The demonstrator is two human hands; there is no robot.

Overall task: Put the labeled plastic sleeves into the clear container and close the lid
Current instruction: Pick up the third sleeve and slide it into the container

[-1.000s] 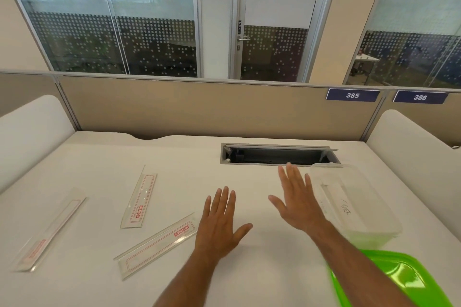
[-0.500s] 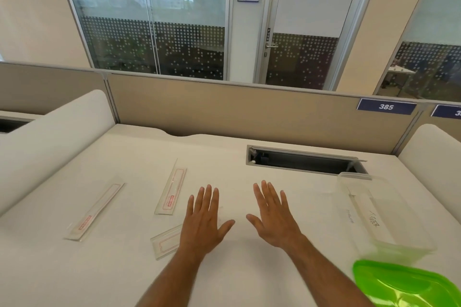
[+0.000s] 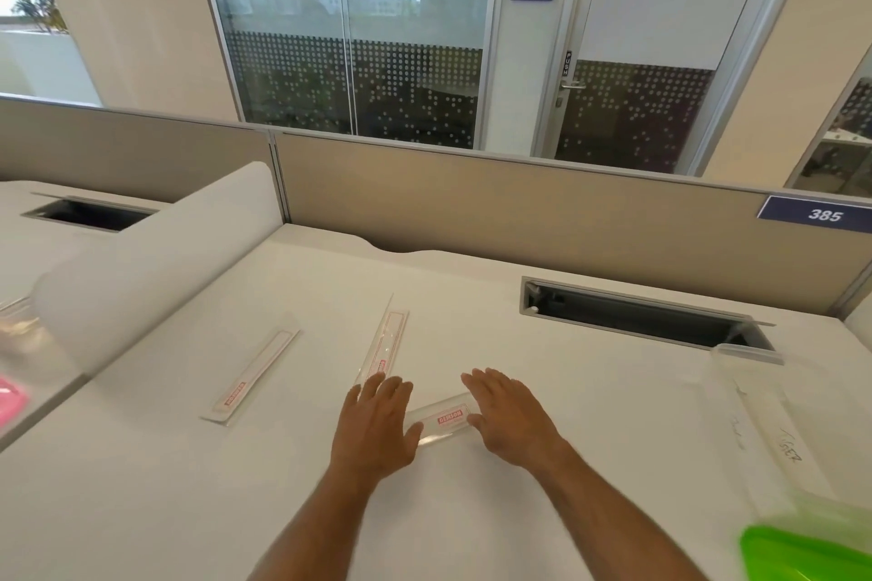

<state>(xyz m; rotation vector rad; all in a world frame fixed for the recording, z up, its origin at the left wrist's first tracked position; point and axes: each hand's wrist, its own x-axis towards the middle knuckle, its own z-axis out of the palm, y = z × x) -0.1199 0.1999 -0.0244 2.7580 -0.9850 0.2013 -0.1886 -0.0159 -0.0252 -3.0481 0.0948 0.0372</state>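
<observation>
Hands, left point(image 3: 375, 429) and right point(image 3: 512, 418), are spread flat, grip wide, flanking a labeled sleeve point(image 3: 441, 422) on the bench point(image 3: 590, 392).

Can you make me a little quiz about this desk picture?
1. True or false: the green lid is already closed on the clear container.
2. How many labeled sleeves lie on the desk? A) one B) three C) five
3. Fill in: the nearest sleeve lies between the left hand and the ____ hand.

Key: 1 false; 2 B, the far-left sleeve, the middle sleeve and the nearest one; 3 right.
</observation>
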